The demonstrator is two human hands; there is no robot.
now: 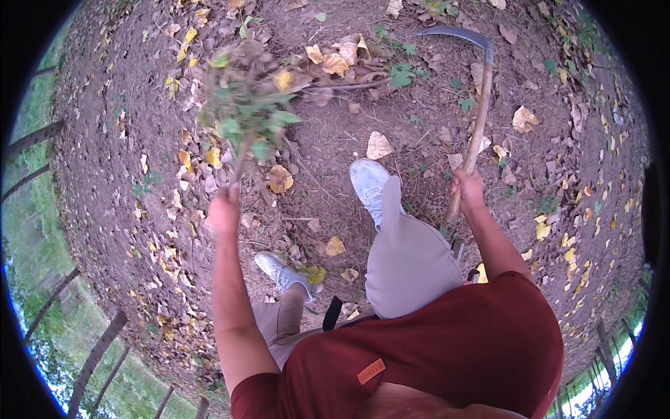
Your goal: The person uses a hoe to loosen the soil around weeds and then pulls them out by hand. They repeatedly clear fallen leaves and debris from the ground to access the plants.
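Note:
My left hand point(224, 210) grips the stem end of a leafy green bunch of plants point(251, 112), which is blurred and extends away from me over the ground. In my right hand point(467, 189) is the wooden handle of a sickle point(481, 105). Its curved metal blade point(460, 34) points to the left at the far end, above or against the leaf-strewn soil; I cannot tell which. The hands are well apart, one on each side of my forward shoe point(370, 186).
Brown soil point(335, 125) carries dry leaves point(335, 64), twigs and small green weeds point(402, 76). My other shoe point(282, 272) stands back at the left. Tree trunks point(97, 361) rise along the left and lower right rim.

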